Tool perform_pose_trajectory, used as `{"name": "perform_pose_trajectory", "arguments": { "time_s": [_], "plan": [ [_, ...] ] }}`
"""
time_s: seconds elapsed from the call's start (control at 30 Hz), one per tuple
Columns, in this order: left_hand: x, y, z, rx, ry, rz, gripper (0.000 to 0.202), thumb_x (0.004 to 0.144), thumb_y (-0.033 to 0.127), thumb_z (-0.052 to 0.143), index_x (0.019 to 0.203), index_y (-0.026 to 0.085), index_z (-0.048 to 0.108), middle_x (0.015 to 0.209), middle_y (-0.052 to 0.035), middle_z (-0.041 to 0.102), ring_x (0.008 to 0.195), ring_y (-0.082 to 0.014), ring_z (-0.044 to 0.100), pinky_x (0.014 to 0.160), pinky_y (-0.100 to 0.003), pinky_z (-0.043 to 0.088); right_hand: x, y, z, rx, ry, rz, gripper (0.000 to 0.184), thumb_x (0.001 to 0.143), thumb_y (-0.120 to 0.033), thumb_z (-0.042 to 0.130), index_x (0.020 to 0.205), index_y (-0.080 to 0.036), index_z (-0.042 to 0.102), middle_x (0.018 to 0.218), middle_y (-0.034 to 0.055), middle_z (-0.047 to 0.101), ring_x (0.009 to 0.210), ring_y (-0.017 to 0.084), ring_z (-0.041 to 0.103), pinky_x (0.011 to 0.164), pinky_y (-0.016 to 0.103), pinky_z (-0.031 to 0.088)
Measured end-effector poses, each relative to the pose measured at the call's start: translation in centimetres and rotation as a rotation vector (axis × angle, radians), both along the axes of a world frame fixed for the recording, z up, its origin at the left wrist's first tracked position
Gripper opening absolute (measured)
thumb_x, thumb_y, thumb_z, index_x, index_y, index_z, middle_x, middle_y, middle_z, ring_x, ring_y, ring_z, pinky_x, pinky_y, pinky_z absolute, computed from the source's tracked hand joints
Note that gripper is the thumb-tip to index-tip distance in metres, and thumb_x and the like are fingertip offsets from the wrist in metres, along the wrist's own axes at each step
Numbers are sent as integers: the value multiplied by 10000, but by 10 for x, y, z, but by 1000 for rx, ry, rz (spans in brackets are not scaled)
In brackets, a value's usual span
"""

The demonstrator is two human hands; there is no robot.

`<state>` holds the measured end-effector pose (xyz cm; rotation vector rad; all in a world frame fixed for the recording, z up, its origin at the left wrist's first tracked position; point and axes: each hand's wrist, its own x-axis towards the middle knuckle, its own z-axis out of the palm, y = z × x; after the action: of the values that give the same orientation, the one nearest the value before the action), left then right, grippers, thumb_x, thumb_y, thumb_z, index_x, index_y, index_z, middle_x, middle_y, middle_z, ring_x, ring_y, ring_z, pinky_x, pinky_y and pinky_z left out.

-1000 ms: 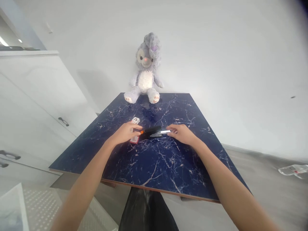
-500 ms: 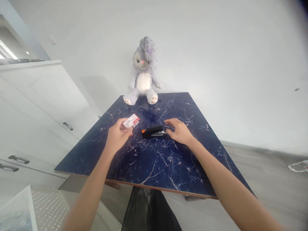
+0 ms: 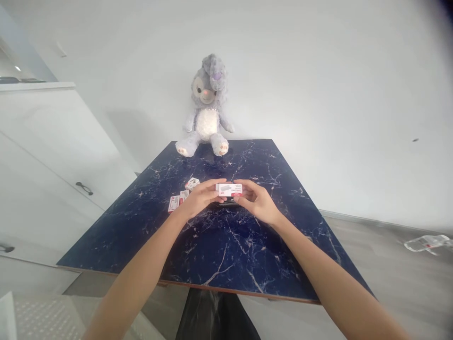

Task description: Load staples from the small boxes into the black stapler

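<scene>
Between my two hands is a small white and red staple box (image 3: 230, 190), its printed face turned toward me. My left hand (image 3: 201, 197) pinches its left end, and my right hand (image 3: 259, 200) closes on the right end. Right below the box lies the black stapler (image 3: 229, 202) on the tabletop, mostly covered by my hands and the box. Beside my left hand rest more small red and white boxes: one (image 3: 173, 203) at the left, another (image 3: 184, 196) next to it, and a third (image 3: 192, 183) farther back.
The dark blue marble-patterned table (image 3: 226, 255) stands against a white wall. A grey plush toy (image 3: 207, 108) sits at its back edge. White cabinets (image 3: 46, 156) are on the left. A clear plastic item (image 3: 426, 242) lies on the floor at right.
My left hand has brought the staple box rightward over the stapler. My right hand has moved from beside the stapler to grip the box's other end. The boxes on the left are now uncovered.
</scene>
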<state>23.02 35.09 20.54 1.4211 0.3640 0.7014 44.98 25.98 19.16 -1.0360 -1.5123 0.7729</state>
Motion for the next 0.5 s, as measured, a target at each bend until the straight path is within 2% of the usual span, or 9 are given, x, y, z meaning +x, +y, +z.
{"name": "perform_pose_trajectory", "arguments": {
  "time_s": [0.1, 0.23, 0.4, 0.5],
  "plan": [
    [0, 0, -2, -54, -20, -29, 431, 854, 227, 756, 1280, 227, 686, 1178, -104, 726, 942, -200, 715, 870, -337, 571, -2, 0, 1, -14, 63, 15, 487, 851, -344, 736, 1312, -272, 596, 1202, 73, 709, 1029, 251, 702, 954, 447, 586],
    [3, -2, -2, -132, -78, -49, 401, 882, 262, 733, 1281, 257, 688, 1201, -89, 718, 931, -182, 715, 880, -331, 568, -2, -1, 2, -24, 107, 44, 492, 843, -342, 749, 1306, -268, 600, 1220, 71, 707, 1067, 257, 696, 979, 455, 576],
    [2, 0, -6, -135, -45, -24, 360, 828, 222, 786, 1182, 228, 722, 1086, -79, 744, 836, -160, 720, 763, -272, 575, -2, -2, 2, -68, 91, 76, 522, 847, -349, 746, 1336, -257, 586, 1231, 82, 706, 1045, 255, 704, 965, 465, 581],
    [2, 1, -7, -186, -67, -24, 363, 821, 263, 793, 1174, 226, 718, 1060, -73, 745, 791, -147, 719, 704, -244, 574, -4, -3, 3, -85, 90, 101, 545, 849, -356, 747, 1356, -257, 573, 1258, 84, 694, 1083, 258, 691, 963, 458, 583]
  ]
}}
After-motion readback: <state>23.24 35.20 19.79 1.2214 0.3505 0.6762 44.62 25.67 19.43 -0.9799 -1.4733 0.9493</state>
